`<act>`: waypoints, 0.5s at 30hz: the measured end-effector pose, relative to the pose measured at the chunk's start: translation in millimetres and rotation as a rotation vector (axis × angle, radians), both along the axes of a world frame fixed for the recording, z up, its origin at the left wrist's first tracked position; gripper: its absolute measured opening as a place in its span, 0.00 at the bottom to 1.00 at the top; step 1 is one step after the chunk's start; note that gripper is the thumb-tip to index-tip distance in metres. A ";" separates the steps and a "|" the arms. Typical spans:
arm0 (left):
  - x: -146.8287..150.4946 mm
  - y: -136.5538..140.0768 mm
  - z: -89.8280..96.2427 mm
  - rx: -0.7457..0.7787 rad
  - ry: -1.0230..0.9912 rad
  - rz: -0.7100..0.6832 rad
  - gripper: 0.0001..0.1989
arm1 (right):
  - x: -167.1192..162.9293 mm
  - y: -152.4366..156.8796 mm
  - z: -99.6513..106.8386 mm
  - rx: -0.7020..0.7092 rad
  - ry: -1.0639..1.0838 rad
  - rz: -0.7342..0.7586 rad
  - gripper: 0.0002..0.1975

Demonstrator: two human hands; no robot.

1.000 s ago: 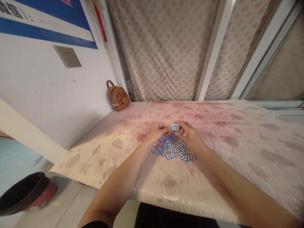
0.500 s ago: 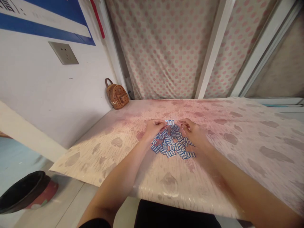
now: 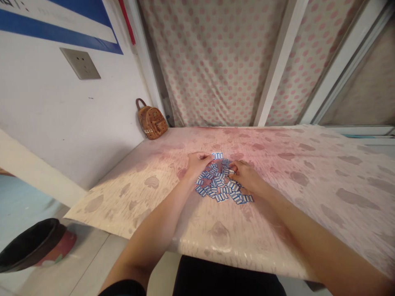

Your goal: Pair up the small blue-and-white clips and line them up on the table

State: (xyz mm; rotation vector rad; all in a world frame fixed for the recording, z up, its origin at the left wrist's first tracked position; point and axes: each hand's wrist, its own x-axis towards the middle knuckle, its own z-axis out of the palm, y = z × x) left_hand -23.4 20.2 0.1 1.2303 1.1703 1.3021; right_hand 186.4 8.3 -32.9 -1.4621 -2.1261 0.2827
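Observation:
A loose pile of small flat blue-and-white striped pieces [image 3: 218, 181] lies on the table in front of me. Beyond the pile's far edge, my left hand [image 3: 199, 162] pinches the left end of one striped piece [image 3: 217, 156] between thumb and fingertips. My right hand [image 3: 245, 176] rests at the pile's right side, its fingers curled down onto the pieces. Whatever those fingertips grip is hidden by the hand. The pieces overlap at many angles and their markings are too small to read.
A patterned cover [image 3: 148, 213] spreads over the table. A small brown backpack [image 3: 153, 122] stands at its far left corner by the wall. On the floor at left is a dark bin [image 3: 37, 246]. A dotted curtain [image 3: 212, 61] hangs behind the table.
My right hand has moved down and toward me, from beside the far piece onto the pile. My left hand stays at the far piece. The view has shifted slightly.

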 end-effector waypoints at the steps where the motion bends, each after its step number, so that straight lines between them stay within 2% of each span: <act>1: -0.2 0.0 -0.3 0.003 0.004 -0.005 0.05 | -0.2 -0.4 0.6 -0.004 0.012 -0.006 0.10; 5: -0.4 0.0 -1.3 -0.008 0.011 -0.017 0.06 | 1.4 -0.1 1.0 -0.051 0.098 -0.017 0.03; 10: -0.1 -0.4 -1.4 0.012 0.020 -0.015 0.08 | 9.8 5.3 2.0 -0.025 0.238 -0.088 0.07; 13: 0.1 0.3 -2.4 -0.008 0.000 -0.019 0.08 | 14.3 8.8 3.7 0.039 0.275 -0.147 0.09; 15: 0.0 0.9 -3.1 -0.014 -0.003 -0.022 0.09 | 16.5 9.4 5.1 0.035 0.275 -0.190 0.11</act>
